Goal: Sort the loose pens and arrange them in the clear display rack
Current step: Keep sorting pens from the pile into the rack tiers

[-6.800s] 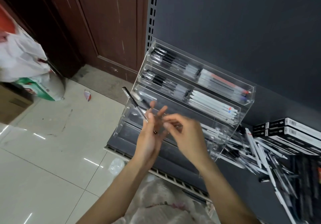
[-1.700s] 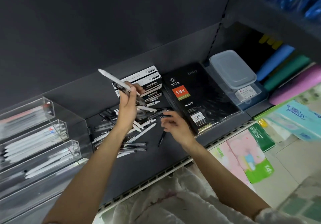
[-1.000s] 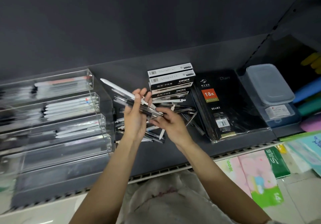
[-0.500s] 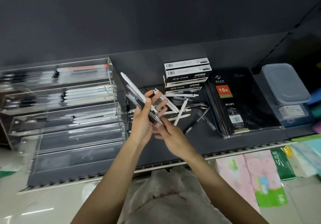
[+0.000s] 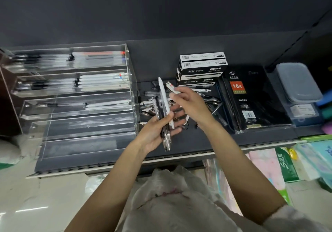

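We start from the pens: a small bundle [image 5: 164, 122] of clear and dark pens with one white pen [image 5: 165, 100] on top lies across our left hand [image 5: 158, 127] at the middle of the frame, thumb pressed over the bundle, fingers curled under it. Our right hand [image 5: 188, 102], just above and to the right, pinches another white pen [image 5: 172, 87] between thumb and fingertips, its tip pointing to the upper left. Behind both hands the loose pile [image 5: 203, 96] of pens still lies on the dark shelf [image 5: 197, 141], just right of the clear display rack [image 5: 79, 98], which fills the left half of the frame. Its upper three tiers hold rows of pens; the lower tiers look bare.

The step, as we judge it, is gathering like pens before loading. To do it well, we lay the new pen parallel to the white one, tips the same way, and keep the thumb firm so the smooth barrels do not roll off the palm. We keep white and clear pens apart in the bundle, so each kind slides into its own tier.

To the right of the pile stand stacked pen boxes [image 5: 201, 68], then a black diary [image 5: 246, 98].
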Demonstrator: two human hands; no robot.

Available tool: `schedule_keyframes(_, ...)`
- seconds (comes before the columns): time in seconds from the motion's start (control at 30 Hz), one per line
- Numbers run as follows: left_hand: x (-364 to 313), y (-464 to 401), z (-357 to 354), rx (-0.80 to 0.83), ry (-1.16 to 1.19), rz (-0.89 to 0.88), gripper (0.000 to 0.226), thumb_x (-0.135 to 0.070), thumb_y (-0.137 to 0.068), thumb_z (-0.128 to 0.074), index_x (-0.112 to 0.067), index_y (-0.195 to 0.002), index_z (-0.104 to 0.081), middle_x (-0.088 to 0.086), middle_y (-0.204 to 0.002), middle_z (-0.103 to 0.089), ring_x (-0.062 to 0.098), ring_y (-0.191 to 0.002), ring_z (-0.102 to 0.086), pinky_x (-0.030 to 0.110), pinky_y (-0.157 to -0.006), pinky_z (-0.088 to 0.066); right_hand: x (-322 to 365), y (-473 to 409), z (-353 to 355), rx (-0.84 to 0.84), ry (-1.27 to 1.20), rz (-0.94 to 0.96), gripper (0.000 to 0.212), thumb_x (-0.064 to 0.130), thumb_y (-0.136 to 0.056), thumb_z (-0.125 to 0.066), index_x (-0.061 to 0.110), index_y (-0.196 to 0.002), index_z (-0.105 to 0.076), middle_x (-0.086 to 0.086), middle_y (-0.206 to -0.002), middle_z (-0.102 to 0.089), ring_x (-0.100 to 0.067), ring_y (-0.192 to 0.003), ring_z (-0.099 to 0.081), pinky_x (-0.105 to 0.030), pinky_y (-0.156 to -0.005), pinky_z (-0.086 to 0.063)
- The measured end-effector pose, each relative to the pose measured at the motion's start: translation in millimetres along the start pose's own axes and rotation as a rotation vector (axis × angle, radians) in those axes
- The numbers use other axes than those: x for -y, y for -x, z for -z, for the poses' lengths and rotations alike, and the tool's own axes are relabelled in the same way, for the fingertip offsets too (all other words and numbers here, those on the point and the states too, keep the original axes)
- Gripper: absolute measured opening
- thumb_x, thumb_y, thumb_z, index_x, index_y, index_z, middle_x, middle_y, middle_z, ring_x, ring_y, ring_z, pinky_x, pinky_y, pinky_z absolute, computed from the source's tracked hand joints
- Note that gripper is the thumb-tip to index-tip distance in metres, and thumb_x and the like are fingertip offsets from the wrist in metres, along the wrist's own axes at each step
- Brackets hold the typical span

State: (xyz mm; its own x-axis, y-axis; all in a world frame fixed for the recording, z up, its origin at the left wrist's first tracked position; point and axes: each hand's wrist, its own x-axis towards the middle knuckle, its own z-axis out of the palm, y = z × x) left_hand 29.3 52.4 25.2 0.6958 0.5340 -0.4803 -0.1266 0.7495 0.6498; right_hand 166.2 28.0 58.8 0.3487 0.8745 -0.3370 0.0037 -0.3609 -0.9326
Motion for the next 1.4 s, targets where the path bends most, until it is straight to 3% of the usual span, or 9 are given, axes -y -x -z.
schedule_keyframes(0.23,4.5,13.3,3.6,0.066,-0.015,0.062,0.026,-0.009,-0.097,-0.044,-0.012,-0.117,-0.061,0.01,-0.111,-0.07,0.027,-0.101,-0.068,0.045,-0.084,-0.056,4.2,-10.4,2.6,0.129,0.184,0.087,0.03,0.019,-0.086,-0.067,0.02,-0.115,-0.059,0.006,-0.083,-0.067,0.006,-0.073,-0.062,-0.004,-0.064,-0.042)
schedule_keyframes(0.47,12.1,18.3,4.9,0.118,0.031,0.048,0.032,-0.003,-0.096,-0.042,-0.005,-0.127,-0.051,0.017,-0.118,-0.066,0.035,-0.105,-0.065,0.051,-0.088,-0.052,-4.8,-10.1,5.2,0.259,0.279,-0.013,0.04,0.007,-0.086,-0.061,0.022,-0.122,-0.052,0.004,-0.078,-0.06,-0.008,-0.067,-0.061,-0.017,-0.066,-0.048)
schedule_keyframes(0.57,12.8,18.4,8.1,0.108,0.08,0.06,0.027,-0.001,-0.093,-0.046,-0.005,-0.117,-0.058,0.013,-0.101,-0.071,0.026,-0.089,-0.07,0.043,-0.077,-0.058,-6.3,-9.7,9.3,0.311,0.274,0.032,0.046,0.01,-0.087,-0.063,0.024,-0.128,-0.047,0.001,-0.093,-0.06,-0.009,-0.08,-0.061,-0.013,-0.068,-0.047)
schedule_keyframes(0.67,12.0,18.1,11.8,0.136,0.027,0.078,0.035,-0.006,-0.088,-0.056,-0.005,-0.123,-0.057,0.005,-0.091,-0.065,0.015,-0.073,-0.062,0.031,-0.066,-0.055,-1.6,-17.3,12.2,0.352,0.447,0.247,0.042,0.026,-0.089,-0.064,0.034,-0.128,-0.049,0.005,-0.128,-0.049,-0.005,-0.118,-0.044,-0.019,-0.093,-0.038)
schedule_keyframes(0.8,12.8,16.3,15.5,0.223,0.026,0.099,0.041,-0.007,-0.087,-0.057,-0.004,-0.127,-0.054,0.002,-0.084,-0.059,0.013,-0.069,-0.054,0.029,-0.066,-0.051,10.2,-30.9,10.2,0.522,0.734,0.3,0.015,0.035,-0.085,-0.067,0.043,-0.097,-0.062,0.004,-0.148,-0.031,-0.015,-0.138,-0.022,-0.038,-0.113,-0.019)
schedule_keyframes(0.9,13.7,16.8,14.7,0.244,-0.003,0.097,0.038,-0.006,-0.09,-0.055,-0.005,-0.128,-0.055,0.001,-0.082,-0.057,0.012,-0.069,-0.053,0.029,-0.069,-0.052,22.4,-36.7,12.3,0.584,0.743,0.335,0.014,0.034,-0.081,-0.071,0.044,-0.086,-0.063,0.005,-0.148,-0.031,-0.014,-0.138,-0.023,-0.035,-0.114,-0.018)
schedule_keyframes(1.1,22.9,17.6,13.8,0.31,-0.07,0.106,0.037,-0.005,-0.092,-0.049,-0.009,-0.128,-0.055,-0.001,-0.082,-0.055,0.01,-0.07,-0.053,0.027,-0.072,-0.051,48.7,-42.4,24.6,0.335,0.441,0.317,0.007,0.02,-0.088,-0.064,0.026,-0.084,-0.063,0.003,-0.11,-0.057,-0.007,-0.103,-0.053,-0.021,-0.091,-0.039)
schedule_keyframes(1.27,27.9,13.4,11.2,0.25,0.147,0.097,0.035,-0.004,-0.09,-0.051,-0.013,-0.122,-0.063,0.001,-0.085,-0.06,0.012,-0.074,-0.059,0.035,-0.079,-0.055,67.9,-29.0,38.2,-0.051,0.187,0.376,0.012,0.012,-0.091,-0.058,0.02,-0.083,-0.057,0.003,-0.072,-0.059,0.0,-0.06,-0.051,-0.013,-0.06,-0.041)
schedule_keyframes(1.4,18.4,6.8,7.8,0.152,0.242,0.027,0.039,-0.006,-0.088,-0.05,-0.014,-0.125,-0.06,0.002,-0.092,-0.066,0.013,-0.075,-0.063,0.034,-0.075,-0.057,52.4,-4.6,33.1,-0.182,0.113,0.428,0.02,0.001,-0.089,-0.055,0.018,-0.079,-0.054,-0.001,-0.072,-0.061,-0.005,-0.059,-0.056,-0.013,-0.055,-0.041)
